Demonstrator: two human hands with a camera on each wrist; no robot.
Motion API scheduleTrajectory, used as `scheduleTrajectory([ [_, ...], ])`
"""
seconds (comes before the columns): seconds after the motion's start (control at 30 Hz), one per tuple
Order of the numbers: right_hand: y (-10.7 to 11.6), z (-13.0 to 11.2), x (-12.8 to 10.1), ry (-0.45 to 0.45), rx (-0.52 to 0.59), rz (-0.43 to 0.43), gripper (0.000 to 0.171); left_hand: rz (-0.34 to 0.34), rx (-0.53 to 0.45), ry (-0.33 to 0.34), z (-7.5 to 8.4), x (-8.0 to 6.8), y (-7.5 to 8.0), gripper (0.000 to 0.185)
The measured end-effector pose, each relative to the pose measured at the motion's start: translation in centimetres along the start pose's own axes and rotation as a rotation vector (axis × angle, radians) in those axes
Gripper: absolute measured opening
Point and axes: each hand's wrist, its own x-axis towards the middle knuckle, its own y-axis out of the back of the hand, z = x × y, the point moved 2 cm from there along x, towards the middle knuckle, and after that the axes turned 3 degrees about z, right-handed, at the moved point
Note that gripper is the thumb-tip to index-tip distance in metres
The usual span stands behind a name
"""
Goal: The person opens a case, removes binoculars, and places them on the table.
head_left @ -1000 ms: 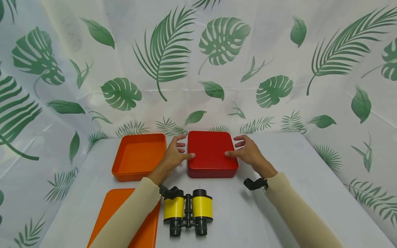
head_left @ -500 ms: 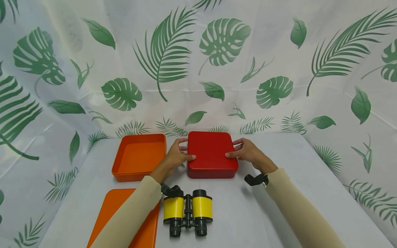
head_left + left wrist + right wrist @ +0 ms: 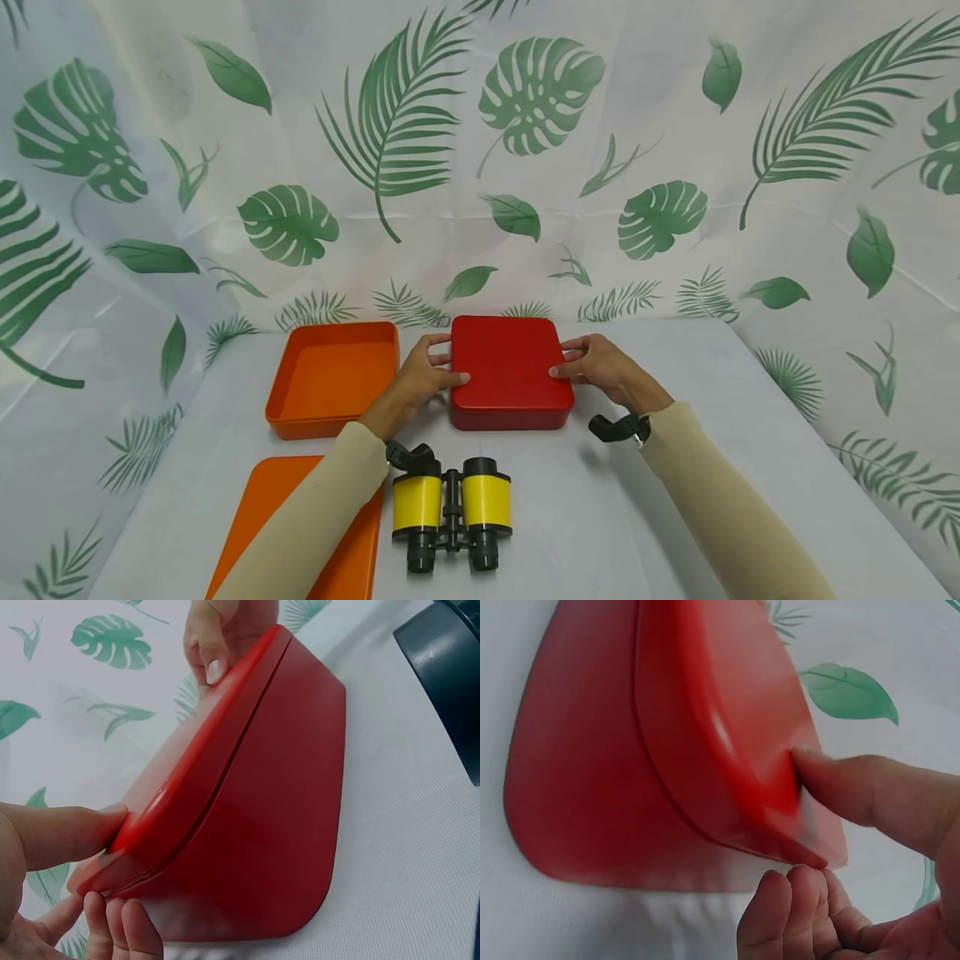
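Observation:
A red box [image 3: 510, 417] with rounded corners and a fitted red lid [image 3: 506, 358] sits on the white table. My left hand [image 3: 416, 379] pinches the lid's left edge, the thumb on top and the other fingertips under the rim, as the left wrist view shows. At the opposite edge, my right hand [image 3: 611, 371] pinches the lid the same way. A thin dark seam runs between lid and base in both wrist views. What the box holds is hidden. In front of it lie yellow and black binoculars [image 3: 486, 500].
An open orange box [image 3: 326, 427] stands left of the red one, with nothing visible inside. Nearer me, a flat orange lid [image 3: 270, 492] lies partly under my left sleeve. A leaf-patterned cloth [image 3: 525, 275] closes off the back and sides.
My fingers have closed in on the lid's sides, the right hand's most clearly. The red box, the binoculars and the orange pieces have stayed where they were on the table.

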Motion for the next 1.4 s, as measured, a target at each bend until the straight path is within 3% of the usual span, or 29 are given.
scheduleTrajectory([
  [0.23, 0.1, -0.1, 0.1, -0.004, 0.120, -0.073, 0.070, -0.023, -0.024, -0.015, 0.1, 0.1, 0.2, 0.084],
  [0.63, 0.6, 0.6, -0.2, 0.033, 0.193, -0.106, 0.068, -0.045, -0.027, -0.035, -0.2, 0.1, 0.6, 0.079],
  [0.83, 0.7, 0.3, -0.4, 0.092, 0.197, -0.090, 0.064, -0.039, -0.019, -0.046, -0.1, -0.2, 1.1, 0.078],
  [1.03, 0.6, 0.1, -0.7, 0.097, 0.165, -0.054, 0.064, -0.054, -0.033, -0.030, -0.2, -0.5, 1.4, 0.078],
  [1.4, 0.9, 0.8, -1.9, 0.138, 0.203, -0.036, 0.060, -0.051, -0.018, -0.075, 0.1, -1.2, 1.3, 0.077],
])
